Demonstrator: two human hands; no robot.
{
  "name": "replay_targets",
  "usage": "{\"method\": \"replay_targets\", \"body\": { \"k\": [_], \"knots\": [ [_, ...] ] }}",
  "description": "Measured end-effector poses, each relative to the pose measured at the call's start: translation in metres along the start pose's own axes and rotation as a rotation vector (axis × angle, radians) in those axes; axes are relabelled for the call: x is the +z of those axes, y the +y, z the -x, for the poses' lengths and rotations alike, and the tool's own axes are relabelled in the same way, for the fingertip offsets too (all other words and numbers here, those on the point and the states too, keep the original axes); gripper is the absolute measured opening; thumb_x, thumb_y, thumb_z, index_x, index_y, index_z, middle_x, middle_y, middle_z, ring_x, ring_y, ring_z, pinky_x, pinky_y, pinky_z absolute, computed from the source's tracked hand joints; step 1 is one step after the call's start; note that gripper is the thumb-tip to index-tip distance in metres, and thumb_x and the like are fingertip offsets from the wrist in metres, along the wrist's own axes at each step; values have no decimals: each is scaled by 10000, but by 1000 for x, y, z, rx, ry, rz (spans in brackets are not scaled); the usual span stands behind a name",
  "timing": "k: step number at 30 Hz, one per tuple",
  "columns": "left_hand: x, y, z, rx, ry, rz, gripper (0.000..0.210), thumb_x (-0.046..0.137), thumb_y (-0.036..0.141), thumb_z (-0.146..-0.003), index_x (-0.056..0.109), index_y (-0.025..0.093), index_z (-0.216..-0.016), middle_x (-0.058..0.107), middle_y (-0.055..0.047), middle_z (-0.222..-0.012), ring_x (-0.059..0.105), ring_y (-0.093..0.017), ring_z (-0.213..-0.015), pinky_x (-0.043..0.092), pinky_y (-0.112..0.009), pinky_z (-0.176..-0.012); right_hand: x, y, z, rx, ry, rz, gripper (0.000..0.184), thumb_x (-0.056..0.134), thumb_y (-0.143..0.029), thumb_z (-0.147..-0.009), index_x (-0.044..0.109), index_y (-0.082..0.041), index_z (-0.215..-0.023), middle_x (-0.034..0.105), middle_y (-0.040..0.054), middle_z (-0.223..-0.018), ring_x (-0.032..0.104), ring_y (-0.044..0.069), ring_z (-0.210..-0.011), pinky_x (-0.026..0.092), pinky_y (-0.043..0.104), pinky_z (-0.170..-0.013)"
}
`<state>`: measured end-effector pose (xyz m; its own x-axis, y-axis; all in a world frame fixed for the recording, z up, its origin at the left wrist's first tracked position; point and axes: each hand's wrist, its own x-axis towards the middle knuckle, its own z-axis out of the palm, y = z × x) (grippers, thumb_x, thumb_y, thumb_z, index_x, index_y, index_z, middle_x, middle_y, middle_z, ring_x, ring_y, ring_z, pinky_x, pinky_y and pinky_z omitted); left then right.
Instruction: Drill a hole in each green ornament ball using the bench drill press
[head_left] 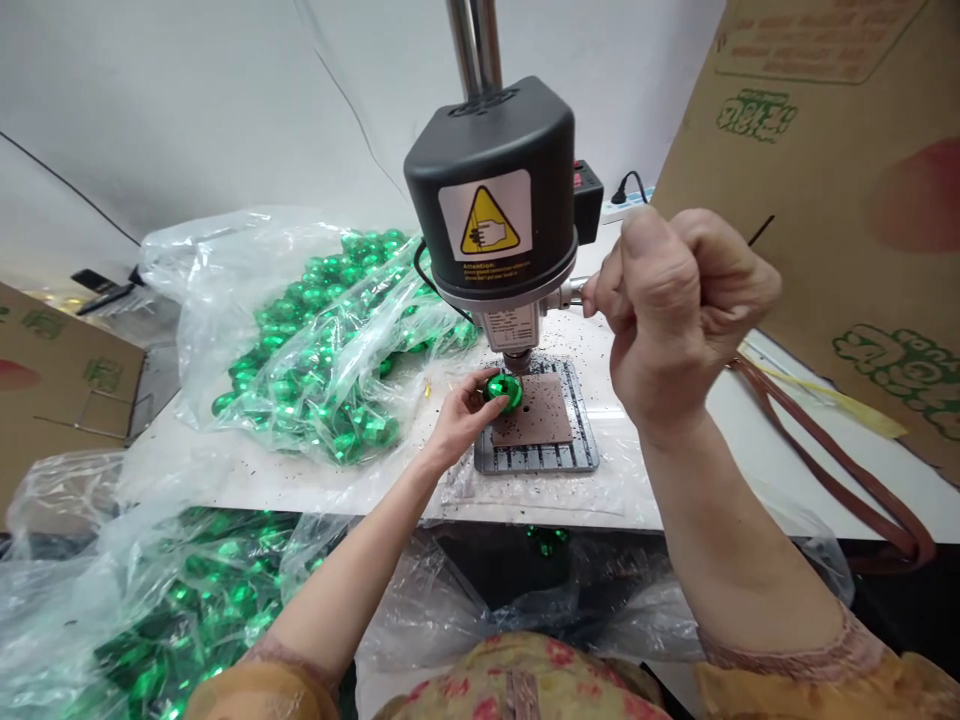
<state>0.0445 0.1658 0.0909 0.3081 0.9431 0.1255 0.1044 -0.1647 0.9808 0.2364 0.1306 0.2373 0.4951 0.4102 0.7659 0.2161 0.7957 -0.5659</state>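
A shiny green faceted ball (504, 390) is held by the fingers of my left hand (466, 410), just under the chuck (517, 360) of a small black drill press (491, 190). Beneath it, a brown board (541, 412) with a dark hole lies on the slotted metal base (536, 458), strewn with dark shavings. My right hand (675, 300) is closed in a fist at the right side of the drill press, by its feed handle (576, 291). The fingers wrap the handle's end, which they mostly hide. Whether the bit touches the ball is hidden.
An open clear plastic bag (202, 260) of green balls (300, 330) lies left on the white table (247, 482). Another bag of balls (217, 600) sits below the table's front edge. Cardboard boxes (840, 190) flank both sides; a brown strap (832, 470) lies at right.
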Motion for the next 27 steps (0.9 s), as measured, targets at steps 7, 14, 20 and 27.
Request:
{"method": "replay_targets", "body": {
  "k": [7,14,20,27],
  "knots": [
    [3,2,1,33,-45,-214,531,809,449,-797,686,207,-1253,713,-82,-1063,658,-185,-836,551,-304,-729,0,0,1,-3,-21,49,492,546,-565,-921,359,-239,-603,322,-21,-518,390,132,-494,346,350,-511],
    [16,5,4,146,-36,-406,517,812,420,-800,677,222,-1258,641,-58,-1026,612,-160,-789,516,-276,-669,2,-4,-1,-28,-20,-28,526,601,-473,-914,275,-227,-582,267,-33,-514,328,112,-457,305,347,-491],
    [29,-4,4,207,-5,-470,510,827,374,-801,662,238,-1264,697,-92,-1168,642,-286,-1120,521,-441,-981,-1,-1,1,-34,-36,54,490,554,-529,-925,325,-241,-601,281,-23,-517,343,128,-474,329,349,-496],
    [31,-7,5,182,13,-457,535,843,376,-789,655,225,-1267,686,-107,-1224,632,-299,-1176,514,-458,-1031,-4,8,9,-158,-49,114,445,542,-521,-933,379,-246,-623,283,-23,-510,342,129,-467,343,360,-492]
  ]
}}
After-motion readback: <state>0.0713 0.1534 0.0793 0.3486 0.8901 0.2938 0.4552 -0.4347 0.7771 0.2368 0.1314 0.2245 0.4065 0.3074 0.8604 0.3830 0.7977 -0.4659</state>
